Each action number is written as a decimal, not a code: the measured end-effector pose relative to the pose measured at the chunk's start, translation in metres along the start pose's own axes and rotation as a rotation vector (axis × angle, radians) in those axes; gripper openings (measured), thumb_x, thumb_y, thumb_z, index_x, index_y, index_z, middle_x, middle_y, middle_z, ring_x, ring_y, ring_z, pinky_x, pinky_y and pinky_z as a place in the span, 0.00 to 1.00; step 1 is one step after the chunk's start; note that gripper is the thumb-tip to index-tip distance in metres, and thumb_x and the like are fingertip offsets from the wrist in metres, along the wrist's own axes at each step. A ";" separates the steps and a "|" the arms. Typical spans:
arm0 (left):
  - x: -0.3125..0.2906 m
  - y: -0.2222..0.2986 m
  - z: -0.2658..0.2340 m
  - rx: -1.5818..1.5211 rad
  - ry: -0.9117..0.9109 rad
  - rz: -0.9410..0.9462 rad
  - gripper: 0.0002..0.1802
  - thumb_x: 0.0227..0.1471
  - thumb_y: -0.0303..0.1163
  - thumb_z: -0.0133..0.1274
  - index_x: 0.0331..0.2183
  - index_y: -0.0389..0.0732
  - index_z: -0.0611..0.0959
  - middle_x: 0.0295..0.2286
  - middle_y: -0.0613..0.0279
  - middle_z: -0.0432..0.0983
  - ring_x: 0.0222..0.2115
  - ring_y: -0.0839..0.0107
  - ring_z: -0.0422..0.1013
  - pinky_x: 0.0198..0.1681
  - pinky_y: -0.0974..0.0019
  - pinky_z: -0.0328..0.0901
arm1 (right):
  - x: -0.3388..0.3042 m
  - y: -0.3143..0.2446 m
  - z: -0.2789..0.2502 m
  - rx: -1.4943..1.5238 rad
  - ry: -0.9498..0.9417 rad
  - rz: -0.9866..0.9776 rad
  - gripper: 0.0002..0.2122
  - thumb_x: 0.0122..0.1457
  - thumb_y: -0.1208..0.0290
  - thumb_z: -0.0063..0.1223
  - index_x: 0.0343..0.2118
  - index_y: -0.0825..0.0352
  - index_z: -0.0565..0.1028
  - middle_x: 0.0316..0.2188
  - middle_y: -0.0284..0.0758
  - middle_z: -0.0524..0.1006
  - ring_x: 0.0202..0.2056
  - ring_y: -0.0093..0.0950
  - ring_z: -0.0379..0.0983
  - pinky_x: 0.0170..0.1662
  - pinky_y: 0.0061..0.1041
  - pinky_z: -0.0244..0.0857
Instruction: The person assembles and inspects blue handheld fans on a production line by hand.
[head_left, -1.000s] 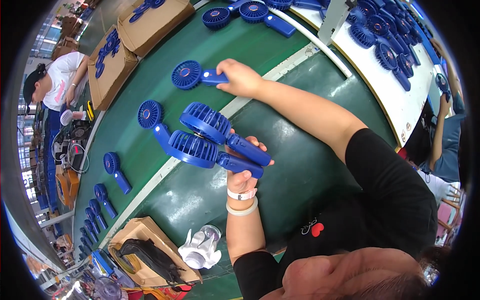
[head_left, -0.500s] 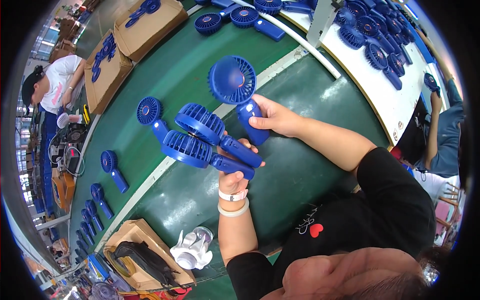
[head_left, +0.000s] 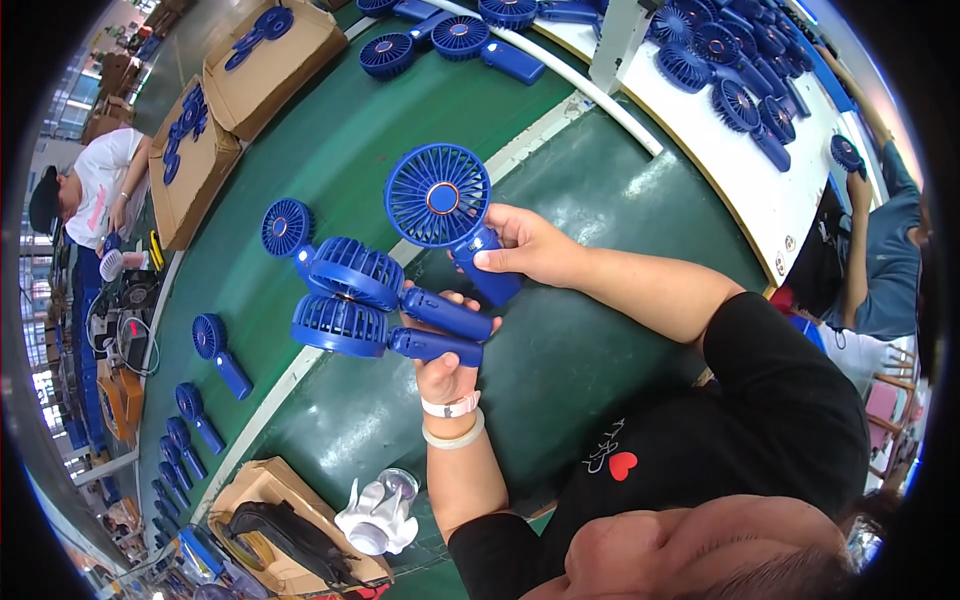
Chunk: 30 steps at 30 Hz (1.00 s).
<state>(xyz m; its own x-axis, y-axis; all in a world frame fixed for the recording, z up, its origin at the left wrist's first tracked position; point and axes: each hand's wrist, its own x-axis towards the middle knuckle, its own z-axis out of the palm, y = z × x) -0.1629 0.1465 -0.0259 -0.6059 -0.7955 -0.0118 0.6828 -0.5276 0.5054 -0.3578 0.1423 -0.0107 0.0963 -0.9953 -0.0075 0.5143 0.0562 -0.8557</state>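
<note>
My right hand (head_left: 530, 245) grips the handle of a blue handheld fan (head_left: 437, 195), holding it upright with its round grille in full view. Two more blue handheld fans (head_left: 345, 325) lie side by side in my left hand (head_left: 445, 375); its fingers wrap round both handles, and the fan heads point left. A pale watch-like band and a white bangle circle that wrist. Just beyond these two heads, another blue fan (head_left: 287, 230) rests on the green belt, partly covered by them.
More fans (head_left: 222, 355) line the green belt (head_left: 330, 170). Cardboard boxes (head_left: 270, 75) with fans stand beyond it. Many fans (head_left: 735, 60) crowd a white table at right. A white petal-shaped object (head_left: 378, 520) stands near an open carton (head_left: 290, 500). Two co-workers are at left and right.
Both hands and their fans have shifted left and slightly down in the view. The right-hand fan, whose front was partly blurred, now shows its grille and centre ring sharply.
</note>
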 end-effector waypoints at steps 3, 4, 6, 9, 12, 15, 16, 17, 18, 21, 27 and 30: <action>0.000 -0.001 -0.003 -0.001 0.004 -0.001 0.49 0.34 0.25 0.58 0.57 0.55 0.53 0.45 0.53 0.62 0.48 0.56 0.63 0.47 0.41 0.62 | 0.002 0.002 -0.002 -0.060 0.051 -0.011 0.19 0.52 0.78 0.52 0.48 0.69 0.64 0.40 0.36 0.73 0.42 0.24 0.70 0.48 0.26 0.63; 0.000 -0.001 -0.004 0.002 -0.008 -0.002 0.47 0.34 0.25 0.57 0.56 0.56 0.55 0.45 0.53 0.62 0.48 0.56 0.62 0.48 0.40 0.61 | 0.002 0.001 -0.003 -0.059 0.052 -0.011 0.19 0.52 0.78 0.52 0.48 0.69 0.64 0.40 0.36 0.73 0.42 0.24 0.70 0.48 0.26 0.63; -0.001 -0.001 -0.003 0.014 0.000 0.000 0.47 0.34 0.25 0.57 0.56 0.56 0.55 0.45 0.53 0.62 0.48 0.56 0.62 0.48 0.40 0.61 | 0.002 -0.001 -0.005 -0.067 0.012 0.024 0.19 0.52 0.78 0.51 0.49 0.69 0.64 0.41 0.36 0.73 0.41 0.25 0.71 0.48 0.26 0.63; 0.000 -0.001 -0.001 0.037 0.015 0.000 0.47 0.34 0.25 0.57 0.56 0.55 0.55 0.45 0.53 0.63 0.48 0.56 0.62 0.48 0.40 0.61 | 0.002 -0.002 -0.004 -0.023 0.040 0.061 0.19 0.52 0.78 0.51 0.48 0.69 0.65 0.40 0.37 0.73 0.40 0.25 0.72 0.47 0.26 0.64; 0.000 -0.001 0.000 0.056 0.021 -0.002 0.47 0.34 0.25 0.57 0.56 0.55 0.55 0.45 0.53 0.62 0.48 0.57 0.62 0.47 0.41 0.63 | 0.004 0.000 -0.007 0.056 0.050 0.103 0.19 0.52 0.77 0.52 0.48 0.70 0.65 0.39 0.38 0.74 0.39 0.26 0.73 0.46 0.26 0.65; 0.000 -0.001 -0.001 0.067 0.005 -0.003 0.47 0.33 0.25 0.58 0.56 0.54 0.55 0.45 0.53 0.62 0.48 0.57 0.62 0.46 0.42 0.64 | 0.005 -0.001 -0.007 0.135 0.046 0.132 0.18 0.53 0.76 0.52 0.47 0.70 0.66 0.39 0.39 0.74 0.39 0.27 0.73 0.46 0.26 0.66; 0.000 -0.001 -0.002 0.069 -0.011 -0.004 0.48 0.33 0.24 0.58 0.56 0.54 0.55 0.45 0.54 0.61 0.48 0.57 0.62 0.45 0.43 0.65 | 0.005 0.000 -0.007 0.134 0.045 0.131 0.18 0.53 0.76 0.52 0.47 0.70 0.66 0.39 0.39 0.74 0.39 0.27 0.73 0.46 0.26 0.66; 0.000 -0.001 -0.001 0.069 -0.013 -0.004 0.48 0.33 0.24 0.58 0.56 0.54 0.55 0.45 0.54 0.61 0.48 0.57 0.62 0.45 0.43 0.65 | 0.005 0.000 -0.008 0.127 0.053 0.137 0.18 0.53 0.76 0.51 0.47 0.70 0.66 0.39 0.39 0.74 0.39 0.27 0.73 0.46 0.26 0.66; 0.000 -0.001 -0.001 0.068 -0.016 -0.007 0.48 0.33 0.24 0.58 0.56 0.54 0.55 0.46 0.54 0.60 0.48 0.57 0.62 0.45 0.43 0.65 | 0.004 0.001 -0.008 0.119 0.062 0.142 0.18 0.53 0.76 0.51 0.47 0.70 0.66 0.39 0.39 0.74 0.38 0.27 0.73 0.45 0.25 0.66; 0.000 -0.002 0.000 0.069 -0.019 -0.009 0.48 0.33 0.24 0.58 0.56 0.53 0.55 0.47 0.55 0.59 0.48 0.57 0.62 0.45 0.42 0.65 | 0.004 0.003 -0.008 0.128 0.053 0.142 0.17 0.53 0.76 0.51 0.47 0.69 0.66 0.39 0.39 0.74 0.38 0.26 0.73 0.45 0.25 0.66; 0.003 -0.002 0.001 0.063 -0.014 -0.008 0.49 0.32 0.23 0.59 0.56 0.55 0.55 0.52 0.55 0.54 0.52 0.54 0.57 0.48 0.41 0.63 | 0.006 0.006 -0.009 0.119 0.096 0.158 0.19 0.53 0.74 0.52 0.49 0.69 0.64 0.41 0.38 0.72 0.41 0.25 0.71 0.47 0.25 0.64; 0.005 0.000 0.006 0.066 -0.024 -0.011 0.49 0.32 0.24 0.59 0.56 0.57 0.57 0.55 0.54 0.51 0.54 0.52 0.53 0.49 0.41 0.61 | 0.001 0.004 0.000 -0.186 0.085 -0.041 0.22 0.53 0.73 0.53 0.51 0.68 0.62 0.44 0.37 0.69 0.46 0.25 0.67 0.49 0.26 0.61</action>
<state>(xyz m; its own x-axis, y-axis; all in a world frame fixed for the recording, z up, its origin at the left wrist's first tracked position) -0.1685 0.1446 -0.0208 -0.6234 -0.7819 0.0028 0.6483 -0.5149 0.5609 -0.3551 0.1417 -0.0143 0.0019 -1.0000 -0.0074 0.3493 0.0076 -0.9370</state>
